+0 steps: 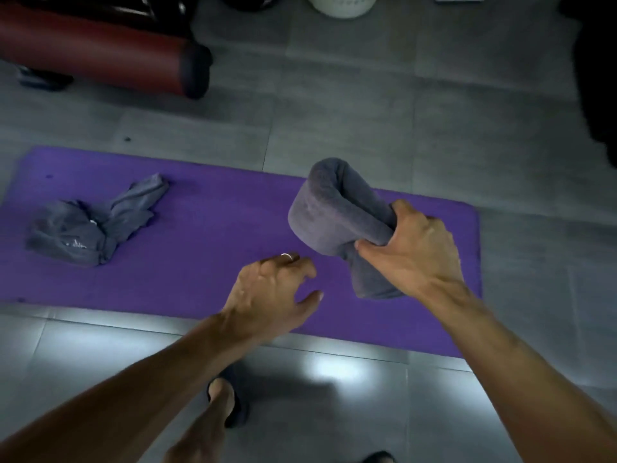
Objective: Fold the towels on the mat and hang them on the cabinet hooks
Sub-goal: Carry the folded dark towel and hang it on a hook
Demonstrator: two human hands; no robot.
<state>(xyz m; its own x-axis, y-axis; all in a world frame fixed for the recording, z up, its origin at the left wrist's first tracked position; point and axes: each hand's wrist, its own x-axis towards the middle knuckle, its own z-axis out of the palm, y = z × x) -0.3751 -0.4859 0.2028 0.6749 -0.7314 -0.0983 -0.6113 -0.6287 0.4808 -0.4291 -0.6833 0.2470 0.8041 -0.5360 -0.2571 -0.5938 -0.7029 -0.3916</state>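
Observation:
A purple mat point(207, 215) lies across the grey tiled floor. My right hand point(414, 248) grips a folded grey towel point(334, 212) around its middle and holds it above the right part of the mat, its looped end pointing up and away. My left hand point(273, 292) hovers over the mat's near edge just left of that towel, fingers loosely curled, a ring on one finger, holding nothing. A second grey towel point(90, 225) lies crumpled on the left part of the mat. No cabinet hooks are in view.
A dark red padded roll point(100, 51) on a frame stands at the back left. A white basket point(340, 5) sits at the top edge. A dark object point(597, 78) fills the right edge. My foot in a dark slipper point(227, 399) is on the tiles near the mat.

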